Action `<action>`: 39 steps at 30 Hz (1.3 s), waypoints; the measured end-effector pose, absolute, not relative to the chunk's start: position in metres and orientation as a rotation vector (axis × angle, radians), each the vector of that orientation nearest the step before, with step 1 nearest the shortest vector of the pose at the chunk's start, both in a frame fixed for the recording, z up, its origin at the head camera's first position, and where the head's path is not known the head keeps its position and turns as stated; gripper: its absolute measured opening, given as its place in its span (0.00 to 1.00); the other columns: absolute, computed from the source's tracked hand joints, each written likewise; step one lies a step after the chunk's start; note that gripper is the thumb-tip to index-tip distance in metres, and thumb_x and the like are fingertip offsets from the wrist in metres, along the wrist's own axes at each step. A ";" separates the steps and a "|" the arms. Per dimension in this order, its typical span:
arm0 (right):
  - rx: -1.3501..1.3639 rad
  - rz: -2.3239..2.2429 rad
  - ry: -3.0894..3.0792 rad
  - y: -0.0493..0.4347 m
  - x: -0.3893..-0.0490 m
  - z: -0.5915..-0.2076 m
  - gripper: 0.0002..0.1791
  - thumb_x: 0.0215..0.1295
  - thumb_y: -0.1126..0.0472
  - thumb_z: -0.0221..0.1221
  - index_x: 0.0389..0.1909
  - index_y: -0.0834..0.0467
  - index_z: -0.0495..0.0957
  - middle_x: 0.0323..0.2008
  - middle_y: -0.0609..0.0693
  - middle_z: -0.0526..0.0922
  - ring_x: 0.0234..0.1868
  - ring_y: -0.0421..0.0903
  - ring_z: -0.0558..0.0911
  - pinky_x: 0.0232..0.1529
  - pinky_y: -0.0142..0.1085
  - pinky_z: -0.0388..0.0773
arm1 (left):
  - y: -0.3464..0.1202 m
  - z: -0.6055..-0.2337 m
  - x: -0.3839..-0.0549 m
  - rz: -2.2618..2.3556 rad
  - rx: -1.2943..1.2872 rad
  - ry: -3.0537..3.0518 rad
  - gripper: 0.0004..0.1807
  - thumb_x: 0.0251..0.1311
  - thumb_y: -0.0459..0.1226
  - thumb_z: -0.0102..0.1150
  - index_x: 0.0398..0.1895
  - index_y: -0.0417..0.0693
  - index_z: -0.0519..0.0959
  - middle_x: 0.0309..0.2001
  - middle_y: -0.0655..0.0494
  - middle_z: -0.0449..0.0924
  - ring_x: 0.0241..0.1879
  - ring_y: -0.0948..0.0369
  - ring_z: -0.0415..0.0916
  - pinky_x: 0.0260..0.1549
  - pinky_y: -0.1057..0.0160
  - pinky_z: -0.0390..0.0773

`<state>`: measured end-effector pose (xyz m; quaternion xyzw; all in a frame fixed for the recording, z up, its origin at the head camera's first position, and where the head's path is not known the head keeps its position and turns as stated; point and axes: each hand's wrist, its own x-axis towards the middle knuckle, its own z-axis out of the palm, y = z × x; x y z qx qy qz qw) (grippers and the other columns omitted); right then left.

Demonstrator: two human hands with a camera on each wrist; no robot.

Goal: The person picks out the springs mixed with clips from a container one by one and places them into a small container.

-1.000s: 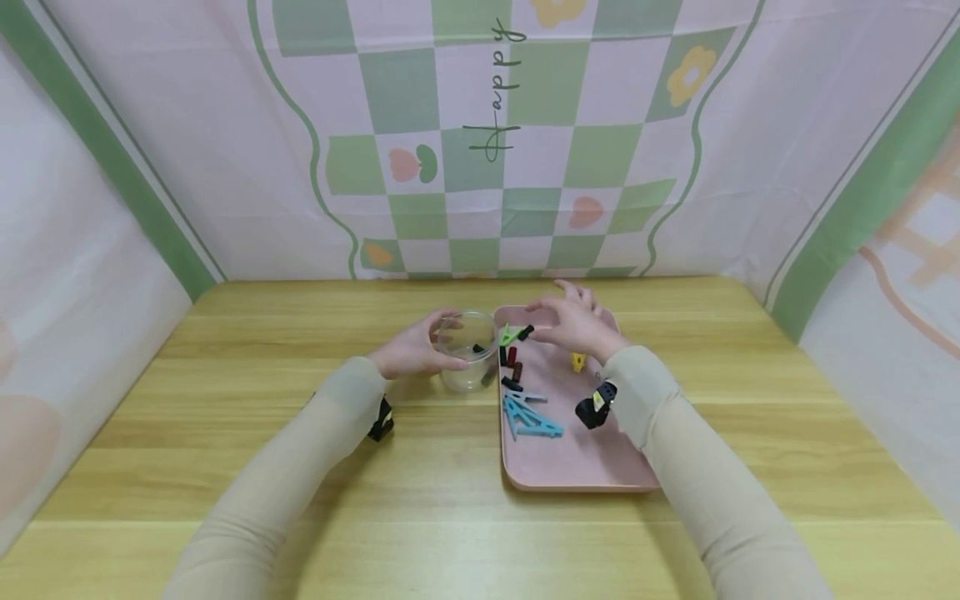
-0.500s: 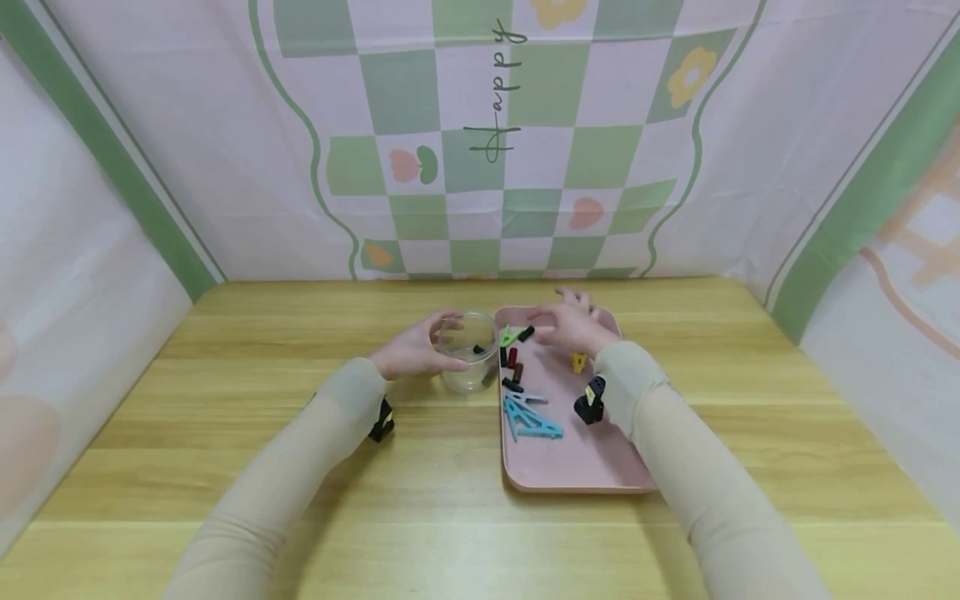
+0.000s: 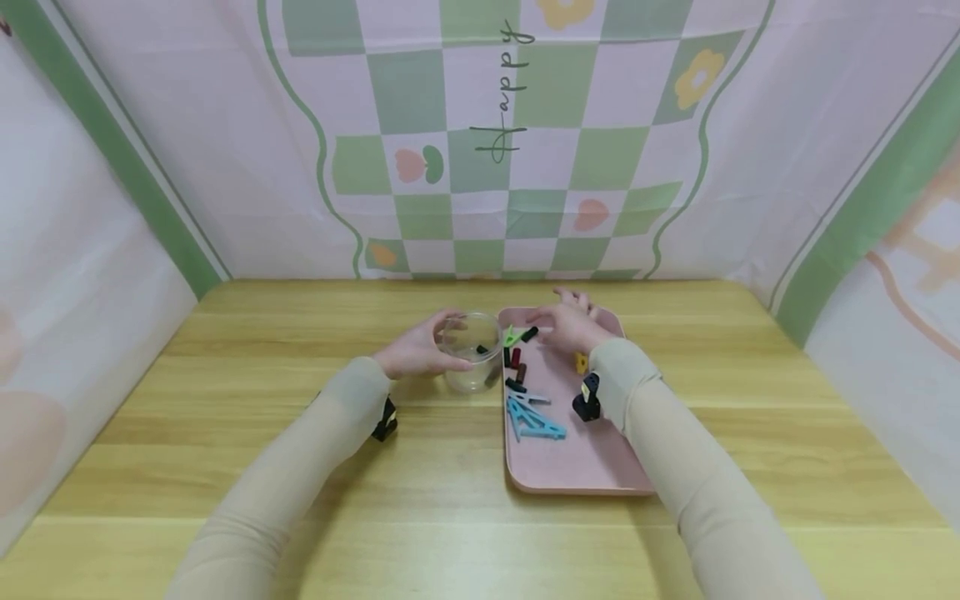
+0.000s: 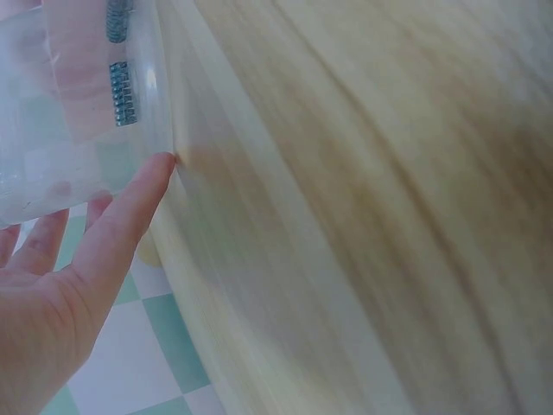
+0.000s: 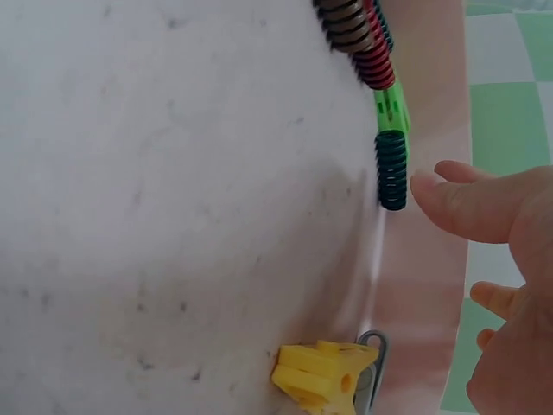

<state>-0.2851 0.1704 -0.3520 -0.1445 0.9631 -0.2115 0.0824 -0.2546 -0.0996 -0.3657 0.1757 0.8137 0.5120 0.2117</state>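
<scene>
My left hand [image 3: 415, 348] grips a clear plastic jar [image 3: 471, 380] from its left side, thumb in front and fingers behind. A dark coil spring [image 3: 482, 350] shows inside the jar. Over the far part of a pink tray [image 3: 551, 467], my right hand [image 3: 573, 327] hovers with its fingers spread and holds nothing. In the right wrist view the thumb lies just beside a black coil spring [image 5: 392, 170], with a small gap visible. Behind that spring is a green clothespin [image 3: 512, 337]. A yellow clip [image 5: 321, 373] sits nearer the right wrist.
Along the tray's left side lie a red spring [image 3: 516, 358], a brown spring [image 3: 521, 372], other black springs [image 3: 515, 386], a grey clothespin [image 3: 531, 398] and blue clothespins [image 3: 542, 429]. The tray stands on a wooden table [image 3: 420, 517], with a patterned curtain [image 3: 480, 200] behind.
My right forearm has shifted a little left, and the right hand has sunk slightly toward the tray. The head view has moved slightly. My left hand keeps its hold on the jar.
</scene>
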 end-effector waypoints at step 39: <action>-0.399 -0.511 2.940 0.167 -0.298 -0.370 0.12 0.58 0.58 0.64 0.43 0.54 0.83 0.72 0.65 0.49 0.70 0.69 0.40 0.64 0.67 0.33 | -0.098 -0.361 -0.249 1.426 0.457 2.262 0.48 0.50 0.37 0.70 0.71 0.55 0.53 0.71 0.51 0.56 0.63 0.46 0.64 0.41 0.59 0.80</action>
